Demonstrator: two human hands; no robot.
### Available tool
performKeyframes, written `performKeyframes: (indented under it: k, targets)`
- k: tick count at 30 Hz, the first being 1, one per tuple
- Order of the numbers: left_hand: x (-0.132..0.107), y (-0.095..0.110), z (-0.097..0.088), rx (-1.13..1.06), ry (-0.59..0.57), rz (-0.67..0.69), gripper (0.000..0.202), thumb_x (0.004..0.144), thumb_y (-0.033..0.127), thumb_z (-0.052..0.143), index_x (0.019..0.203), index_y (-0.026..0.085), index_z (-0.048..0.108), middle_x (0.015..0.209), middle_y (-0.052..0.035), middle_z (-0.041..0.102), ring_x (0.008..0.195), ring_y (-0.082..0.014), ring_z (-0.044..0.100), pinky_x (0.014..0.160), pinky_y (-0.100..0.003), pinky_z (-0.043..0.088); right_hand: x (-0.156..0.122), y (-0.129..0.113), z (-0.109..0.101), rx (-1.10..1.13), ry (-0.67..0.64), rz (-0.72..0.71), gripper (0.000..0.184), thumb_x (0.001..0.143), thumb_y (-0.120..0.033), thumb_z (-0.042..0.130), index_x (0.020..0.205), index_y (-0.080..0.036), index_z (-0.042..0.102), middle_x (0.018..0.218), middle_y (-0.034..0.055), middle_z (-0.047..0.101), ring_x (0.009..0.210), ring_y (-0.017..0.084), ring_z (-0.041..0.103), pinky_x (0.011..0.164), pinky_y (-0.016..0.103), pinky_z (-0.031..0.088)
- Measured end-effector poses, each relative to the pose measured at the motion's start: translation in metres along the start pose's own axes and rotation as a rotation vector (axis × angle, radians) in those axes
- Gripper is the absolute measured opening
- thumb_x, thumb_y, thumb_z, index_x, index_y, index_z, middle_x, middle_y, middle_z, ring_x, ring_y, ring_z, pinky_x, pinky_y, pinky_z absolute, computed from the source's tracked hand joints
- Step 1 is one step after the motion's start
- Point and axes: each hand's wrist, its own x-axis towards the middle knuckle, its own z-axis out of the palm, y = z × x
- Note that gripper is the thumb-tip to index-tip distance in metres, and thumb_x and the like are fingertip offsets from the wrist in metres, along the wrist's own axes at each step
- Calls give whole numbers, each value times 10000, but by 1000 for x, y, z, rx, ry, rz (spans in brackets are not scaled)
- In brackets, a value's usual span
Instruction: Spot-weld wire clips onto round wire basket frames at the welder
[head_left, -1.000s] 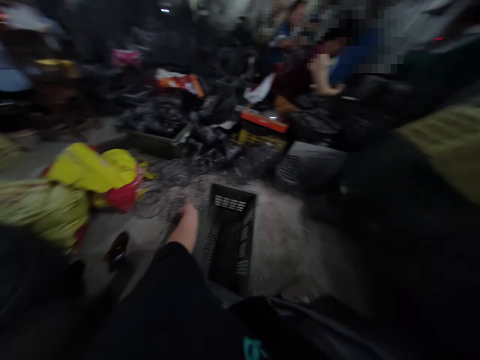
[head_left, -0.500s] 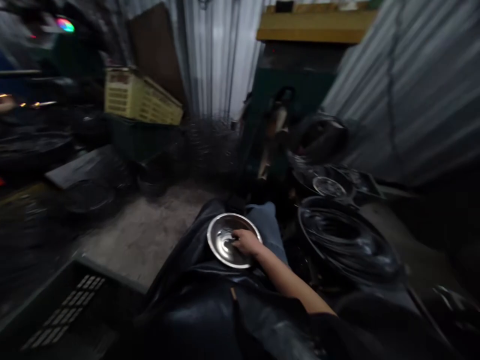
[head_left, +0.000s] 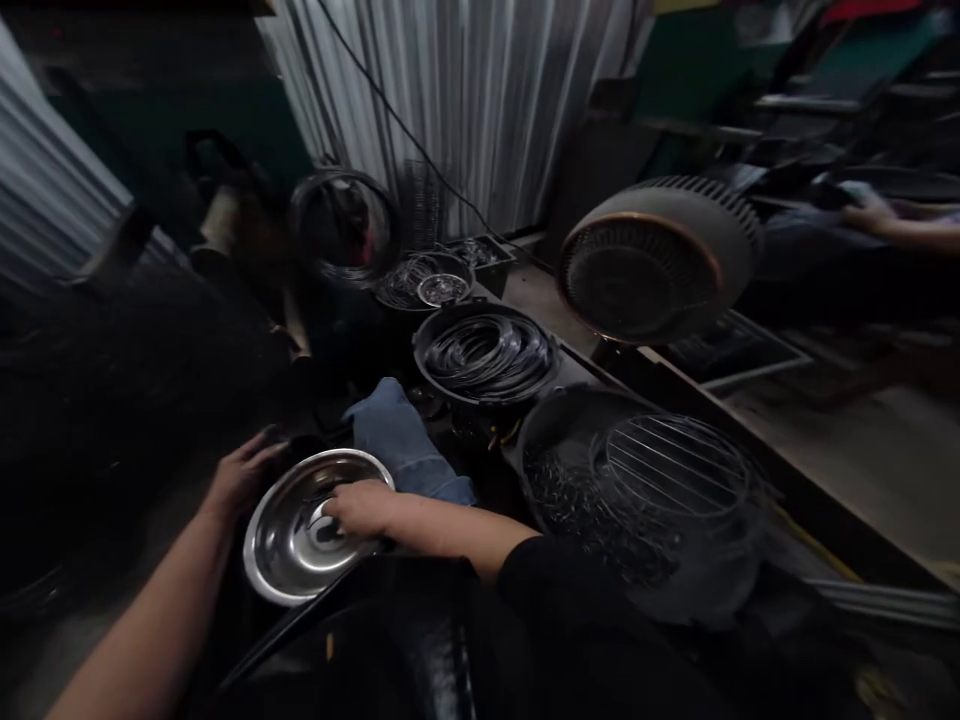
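A shiny steel bowl rests on my lap, over a dark apron. My right hand lies inside the bowl near its right rim, fingers curled on a small dark thing I cannot make out. My left hand is at the bowl's upper left rim, fingers partly bent and touching or just off the edge. My knee in blue jeans shows just beyond the bowl.
A black tub of wire rings stands ahead. Right of it is a tub with a round wire grille on top. A fan housing sits further right. Corrugated metal wall behind. Another person's hand at far right.
My view has swung right from the floor crates to the tubs. The bowl stays on my lap under my right hand. My left hand has come to its rim.
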Motion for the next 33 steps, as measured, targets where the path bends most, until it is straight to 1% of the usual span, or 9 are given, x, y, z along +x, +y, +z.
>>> performKeyframes:
  k: [2, 5, 10, 13, 17, 20, 24, 29, 33]
  targets:
    - [8, 8, 26, -159, -312, -14, 674, 518, 680, 846, 960, 178, 766, 976, -29, 802, 1044, -277, 719, 877, -344, 573, -6, 7, -3, -1, 25, 19, 141, 753, -188, 745, 893, -204, 740, 930, 19, 743, 860, 204, 717, 711, 262, 558]
    - [-1, 9, 31, -212, -455, -67, 731, 408, 741, 842, 874, 180, 785, 966, -85, 799, 1046, -351, 717, 882, -396, 577, -13, 16, -2, 14, 68, 25, 229, 767, -232, 748, 995, -214, 743, 1028, 61, 744, 946, 237, 713, 798, 304, 564]
    - [-17, 6, -1, -108, -494, -60, 697, 380, 606, 913, 892, 149, 792, 940, -100, 797, 1009, -349, 719, 926, -404, 551, -9, 13, 9, 86, 188, -21, 389, 806, -152, 666, 1190, -198, 703, 1159, 94, 727, 1072, 243, 686, 934, 336, 543]
    - [-18, 2, -11, -141, -410, 4, 603, 371, 580, 914, 790, 163, 793, 909, -94, 798, 1019, -359, 713, 979, -433, 531, -5, 11, 10, 154, 319, -58, 444, 809, -99, 614, 1236, -201, 681, 1219, 92, 715, 1153, 217, 657, 1017, 329, 511]
    - [-14, -12, -13, -275, -232, 58, 580, 443, 579, 886, 840, 164, 807, 948, -87, 798, 1034, -347, 718, 1009, -447, 528, -2, 22, 0, 232, 517, -34, 435, 845, -121, 521, 1247, -186, 675, 1182, 115, 725, 1110, 219, 672, 996, 360, 533]
    - [-11, -29, -10, -307, -205, 97, 508, 527, 526, 857, 883, 165, 815, 981, -89, 797, 1033, -333, 724, 1032, -447, 520, -1, 40, -9, 279, 631, 30, 424, 876, -196, 447, 1222, -149, 688, 1146, 157, 731, 1063, 247, 692, 953, 406, 558]
    - [-7, -52, 1, -284, -172, 130, 426, 616, 438, 802, 952, 176, 816, 1060, -96, 787, 1085, -322, 715, 1057, -436, 506, 2, 62, -9, 503, 787, 251, 449, 807, -377, 538, 1136, -141, 733, 1119, 161, 749, 1012, 281, 713, 944, 445, 567]
    - [-4, -63, 10, -265, -200, 167, 429, 695, 400, 733, 1059, 184, 802, 1114, -82, 778, 1092, -299, 708, 1023, -396, 513, 0, 65, -10, 605, 710, 390, 552, 731, -491, 596, 1139, -147, 737, 1192, 172, 729, 1109, 332, 687, 1020, 501, 523]
    - [-3, -65, 9, -282, -265, 220, 427, 696, 425, 751, 1056, 201, 805, 1132, -86, 770, 1074, -293, 703, 984, -369, 512, 34, 43, -35, 526, 583, 301, 570, 735, -481, 605, 1202, -169, 701, 1262, 165, 697, 1195, 335, 648, 1067, 493, 492]
